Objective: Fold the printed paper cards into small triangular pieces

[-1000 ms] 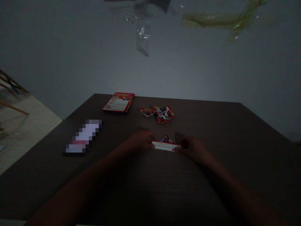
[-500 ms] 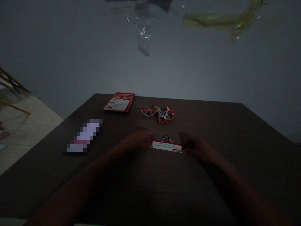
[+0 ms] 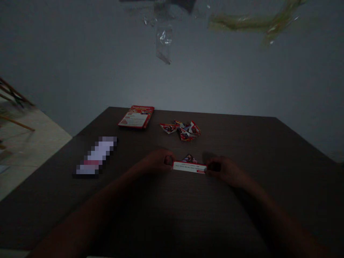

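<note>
A partly folded paper leaflet (image 3: 189, 167) lies near the middle of the dark table, with a white printed strip along its front and a coloured peak behind. At its left end, my left hand (image 3: 159, 161) pinches the edge. My right hand (image 3: 225, 170) is closed on the opposite end, thumb and fingertips together. Just beyond the hands sits a small pile of folded red-and-white paper pieces (image 3: 185, 130). A stack of red-and-white leaflets (image 3: 136, 117) rests at the table's back left.
A phone (image 3: 96, 157), its screen pixelated, lies on the left of the wooden table (image 3: 242, 139). The wall (image 3: 228, 79) rises behind the table's back edge, with a clear plastic bag (image 3: 164, 43) and yellowish tape (image 3: 242, 23) on it.
My right hand has shifted slightly left, along with the leaflet's right end. Both hands still grip the leaflet; everything else stays in place.
</note>
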Tool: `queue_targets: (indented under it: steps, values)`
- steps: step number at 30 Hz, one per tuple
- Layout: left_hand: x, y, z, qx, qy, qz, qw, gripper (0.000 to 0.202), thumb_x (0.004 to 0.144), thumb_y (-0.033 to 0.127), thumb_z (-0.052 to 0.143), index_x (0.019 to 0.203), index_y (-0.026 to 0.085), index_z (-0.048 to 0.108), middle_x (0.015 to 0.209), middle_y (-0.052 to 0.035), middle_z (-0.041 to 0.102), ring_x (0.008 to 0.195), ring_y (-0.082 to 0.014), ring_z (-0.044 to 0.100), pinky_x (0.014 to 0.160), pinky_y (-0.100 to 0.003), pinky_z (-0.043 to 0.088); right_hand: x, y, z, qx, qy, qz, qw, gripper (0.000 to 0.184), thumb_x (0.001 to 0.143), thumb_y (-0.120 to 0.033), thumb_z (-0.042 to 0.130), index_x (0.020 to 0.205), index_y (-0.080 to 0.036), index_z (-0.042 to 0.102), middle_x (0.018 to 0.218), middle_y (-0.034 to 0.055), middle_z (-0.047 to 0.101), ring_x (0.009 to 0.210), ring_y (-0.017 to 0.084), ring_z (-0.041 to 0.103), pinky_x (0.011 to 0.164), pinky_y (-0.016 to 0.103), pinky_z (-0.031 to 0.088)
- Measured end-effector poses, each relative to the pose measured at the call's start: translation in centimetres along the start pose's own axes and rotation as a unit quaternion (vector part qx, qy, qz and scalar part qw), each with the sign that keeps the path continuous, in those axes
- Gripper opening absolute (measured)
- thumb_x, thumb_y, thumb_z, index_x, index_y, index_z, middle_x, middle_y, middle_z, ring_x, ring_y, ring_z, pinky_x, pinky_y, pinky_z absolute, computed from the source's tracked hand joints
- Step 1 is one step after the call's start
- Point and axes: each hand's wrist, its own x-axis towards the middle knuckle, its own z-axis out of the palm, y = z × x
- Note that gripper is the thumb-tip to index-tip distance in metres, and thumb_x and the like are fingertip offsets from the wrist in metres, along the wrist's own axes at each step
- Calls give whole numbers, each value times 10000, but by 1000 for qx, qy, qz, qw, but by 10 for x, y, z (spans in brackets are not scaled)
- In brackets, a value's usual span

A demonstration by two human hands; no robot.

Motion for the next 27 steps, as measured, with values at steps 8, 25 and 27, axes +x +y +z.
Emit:
queue_targets:
  steps: [8,25,27]
  values:
    - [-1,12,8,40,41,-7,998,281,687,387,611,861,171,651,723,4,596,622,-121,509,534,-212,327,0,-12,5,-23,35,-29,999,256,740,-409,611,894,-212,667,897,50,646,815,207,589,709,323,421]
    - [3,13,19,-11,98,41,994,179,694,295,644,795,149,671,688,7,539,629,-106,487,552,-211,347,-1,-21,11,-66,124,-121,983,60,746,-263,652,780,-214,654,803,26,643,805,197,567,732,342,368]
    - [2,13,20,-12,124,80,989,158,686,286,669,777,157,683,813,-28,555,761,-137,522,647,-228,402,-2,-21,11,-86,140,-128,978,39,745,-253,656,764,-221,643,801,14,651,816,199,567,758,358,347]
